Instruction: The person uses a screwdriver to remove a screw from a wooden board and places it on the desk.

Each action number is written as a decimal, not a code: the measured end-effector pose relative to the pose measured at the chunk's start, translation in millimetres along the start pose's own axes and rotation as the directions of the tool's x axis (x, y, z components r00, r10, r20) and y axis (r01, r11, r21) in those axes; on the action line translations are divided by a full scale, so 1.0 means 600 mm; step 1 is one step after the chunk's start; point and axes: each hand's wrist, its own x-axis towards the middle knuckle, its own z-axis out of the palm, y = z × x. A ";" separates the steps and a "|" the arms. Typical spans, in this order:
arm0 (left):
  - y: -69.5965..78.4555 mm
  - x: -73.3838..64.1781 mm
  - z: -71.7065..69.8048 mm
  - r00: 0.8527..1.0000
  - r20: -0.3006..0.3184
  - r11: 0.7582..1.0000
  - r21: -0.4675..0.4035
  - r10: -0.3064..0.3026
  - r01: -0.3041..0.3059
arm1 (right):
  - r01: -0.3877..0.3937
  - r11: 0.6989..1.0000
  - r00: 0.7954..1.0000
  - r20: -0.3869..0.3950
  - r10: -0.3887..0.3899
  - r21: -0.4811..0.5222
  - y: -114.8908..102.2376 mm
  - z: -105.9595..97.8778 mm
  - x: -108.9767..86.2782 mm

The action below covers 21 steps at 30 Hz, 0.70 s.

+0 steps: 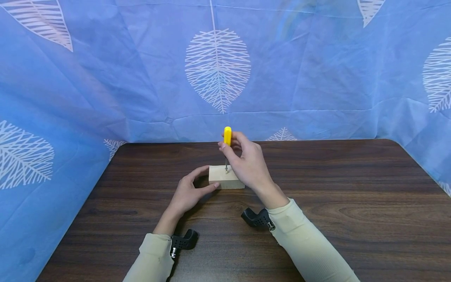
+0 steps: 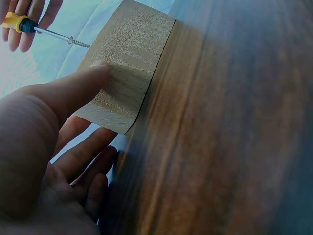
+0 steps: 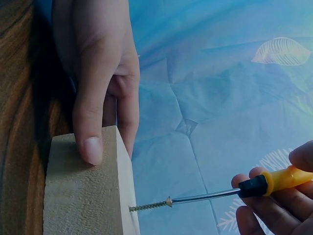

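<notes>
A pale wooden block (image 1: 229,184) lies on the dark table. My left hand (image 1: 186,194) grips its left end, thumb on the near face and fingers behind. From the top of the block a threaded screw (image 3: 149,206) stands nearly upright, its tip in the wood and most of its thread showing. My right hand (image 1: 251,164) holds a screwdriver (image 1: 227,136) by the yellow handle, thumb and fingers around it. The metal shaft (image 3: 205,197) points down in line with the screw, its tip at the screw's head.
The brown wood-grain table (image 1: 345,188) spreads out on both sides of the block. Behind it hangs a blue cloth (image 1: 148,78) with white leaf prints. Black wrist camera mounts (image 1: 184,239) sit at both sleeve cuffs, low over the table.
</notes>
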 end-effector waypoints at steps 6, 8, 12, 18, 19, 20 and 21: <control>-0.001 0.000 -0.001 1.000 0.001 1.000 0.000 0.002 -0.002 | -0.006 1.000 1.000 0.012 0.006 0.016 0.001 0.000 0.000; -0.002 0.000 -0.001 1.000 -0.001 1.000 0.002 0.003 -0.003 | 0.001 1.000 1.000 0.006 -0.001 0.010 0.001 0.001 0.000; -0.002 0.000 -0.001 1.000 -0.001 1.000 0.002 0.003 -0.003 | 0.010 1.000 1.000 -0.003 -0.010 0.000 0.001 0.002 0.000; 0.000 0.000 -0.001 1.000 0.002 1.000 -0.001 -0.007 0.007 | -0.006 1.000 1.000 0.001 0.006 0.021 -0.001 0.004 -0.001; 0.000 0.000 -0.001 1.000 0.002 1.000 -0.001 -0.009 0.009 | -0.009 1.000 1.000 0.001 0.009 0.023 -0.001 0.004 -0.001; 0.000 0.000 -0.001 1.000 0.004 1.000 -0.002 -0.010 0.010 | -0.010 1.000 1.000 0.000 0.010 0.023 -0.001 0.004 -0.001; 0.001 0.000 -0.001 1.000 0.003 1.000 -0.001 -0.011 0.011 | -0.009 1.000 1.000 -0.001 0.009 0.025 0.000 0.004 -0.001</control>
